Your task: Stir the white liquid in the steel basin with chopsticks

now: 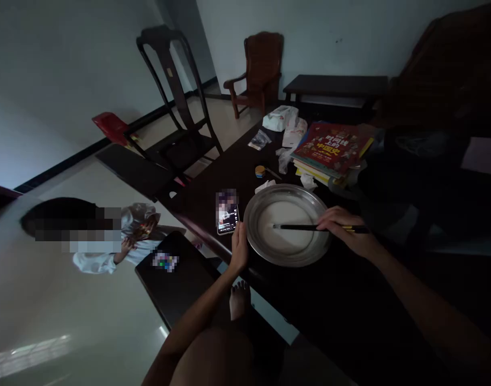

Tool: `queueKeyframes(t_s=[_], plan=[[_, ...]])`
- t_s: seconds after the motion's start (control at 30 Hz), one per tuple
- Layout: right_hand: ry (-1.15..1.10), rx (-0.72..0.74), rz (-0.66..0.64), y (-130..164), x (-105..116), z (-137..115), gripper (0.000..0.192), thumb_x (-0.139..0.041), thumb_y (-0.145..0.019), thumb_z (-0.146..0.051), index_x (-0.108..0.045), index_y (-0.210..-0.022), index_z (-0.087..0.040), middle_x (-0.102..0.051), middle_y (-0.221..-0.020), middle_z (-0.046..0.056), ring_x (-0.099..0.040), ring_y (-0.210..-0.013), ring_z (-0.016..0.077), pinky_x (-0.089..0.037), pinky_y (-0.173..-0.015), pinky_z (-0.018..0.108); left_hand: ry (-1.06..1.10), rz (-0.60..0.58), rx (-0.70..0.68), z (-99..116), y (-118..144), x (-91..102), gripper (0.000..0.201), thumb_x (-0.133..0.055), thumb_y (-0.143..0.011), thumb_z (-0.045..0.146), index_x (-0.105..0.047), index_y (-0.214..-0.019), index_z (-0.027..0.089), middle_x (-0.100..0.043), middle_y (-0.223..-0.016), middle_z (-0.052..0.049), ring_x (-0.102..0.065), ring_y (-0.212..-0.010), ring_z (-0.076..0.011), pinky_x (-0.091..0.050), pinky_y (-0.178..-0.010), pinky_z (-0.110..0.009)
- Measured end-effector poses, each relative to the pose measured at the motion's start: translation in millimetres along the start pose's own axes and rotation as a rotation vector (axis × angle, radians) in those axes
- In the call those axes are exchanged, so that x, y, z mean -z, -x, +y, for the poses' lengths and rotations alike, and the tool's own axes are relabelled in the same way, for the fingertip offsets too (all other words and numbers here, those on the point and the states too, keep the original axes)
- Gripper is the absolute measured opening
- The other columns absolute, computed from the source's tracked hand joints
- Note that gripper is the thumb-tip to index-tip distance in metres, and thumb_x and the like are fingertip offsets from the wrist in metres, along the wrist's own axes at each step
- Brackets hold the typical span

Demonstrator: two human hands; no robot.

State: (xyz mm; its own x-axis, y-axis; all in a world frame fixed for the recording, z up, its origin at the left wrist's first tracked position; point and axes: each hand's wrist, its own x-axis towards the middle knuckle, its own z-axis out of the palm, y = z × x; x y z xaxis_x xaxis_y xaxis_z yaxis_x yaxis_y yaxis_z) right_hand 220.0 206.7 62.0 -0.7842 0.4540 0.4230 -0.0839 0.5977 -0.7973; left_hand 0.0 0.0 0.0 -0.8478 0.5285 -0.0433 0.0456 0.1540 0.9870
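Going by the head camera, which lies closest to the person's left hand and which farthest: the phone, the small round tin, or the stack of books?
From the left hand, resting on the near-left rim of the metal plate:
1. Phone, just beyond the hand, lit up.
2. Small round tin, farther back on the table, past the plate.
3. Stack of books, farthest, back and to the right.
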Motion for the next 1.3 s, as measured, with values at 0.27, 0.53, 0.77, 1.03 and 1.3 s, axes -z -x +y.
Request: queueKeyframes(t_s=[0.27,0.53,0.77,1.03,1.3], plan=[[-0.034,0.002,0.002,2.1,-0.5,-2.4,0.028,-0.056,-0.095,-0.033,-0.074,-0.075,-0.027,-0.073,-0.079,0.003,-0.065,-0.085,0.0199,-0.049,-0.082,0.037,-0.027,-0.037,-0.092,0.0,0.8,1.9,0.054,-0.042,-0.087,0.071,-0.053,-0.074,0.020,-0.054,-0.077,-0.001,-0.049,-0.078,-0.0153,-0.046,-0.077,-0.027],[-0.057,-0.063,0.088,2.2,0.3,-2.2,0.036,-0.052,-0.096,-0.037,-0.074,-0.071,-0.026,-0.070,-0.075,0.003,-0.064,-0.080,0.0192,-0.050,-0.078,0.035,-0.012,-0.031,-0.118,-1.1,2.9,2.7,0.050,-0.040,-0.092,0.064,-0.057,-0.108,0.021,-0.063,-0.104,-0.005,-0.058,-0.100,-0.0183,-0.046,-0.094,-0.031],[0.003,-0.056,0.096,0.6,0.0,-0.6,0.030,-0.056,-0.094,-0.040,-0.074,-0.075,-0.027,-0.072,-0.080,0.004,-0.065,-0.084,0.0219,-0.049,-0.083,0.040,0.006,-0.139,-0.087,6.8,2.9,0.6,0.064,-0.036,-0.094,0.064,-0.062,-0.126,0.015,-0.061,-0.135,-0.011,-0.051,-0.132,-0.0260,-0.034,-0.115,-0.038],[-0.024,-0.045,-0.017,1.4,-2.5,0.9,0.028,-0.056,-0.094,-0.041,-0.075,-0.078,-0.027,-0.073,-0.084,0.004,-0.065,-0.087,0.0218,-0.049,-0.086,0.039,0.002,-0.134,-0.095,4.6,2.1,1.9,0.066,-0.039,-0.092,0.066,-0.064,-0.126,0.015,-0.065,-0.132,-0.011,-0.052,-0.132,-0.0289,-0.034,-0.116,-0.043],[-0.071,-0.045,0.004,2.9,-1.0,1.0,0.035,-0.052,-0.096,-0.038,-0.072,-0.070,-0.026,-0.071,-0.074,0.003,-0.064,-0.081,0.0211,-0.050,-0.079,0.038,0.014,-0.150,-0.103,3.5,1.7,1.3,0.066,-0.041,-0.092,0.065,-0.063,-0.127,0.015,-0.064,-0.133,-0.011,-0.053,-0.131,-0.0282,-0.035,-0.116,-0.043]])
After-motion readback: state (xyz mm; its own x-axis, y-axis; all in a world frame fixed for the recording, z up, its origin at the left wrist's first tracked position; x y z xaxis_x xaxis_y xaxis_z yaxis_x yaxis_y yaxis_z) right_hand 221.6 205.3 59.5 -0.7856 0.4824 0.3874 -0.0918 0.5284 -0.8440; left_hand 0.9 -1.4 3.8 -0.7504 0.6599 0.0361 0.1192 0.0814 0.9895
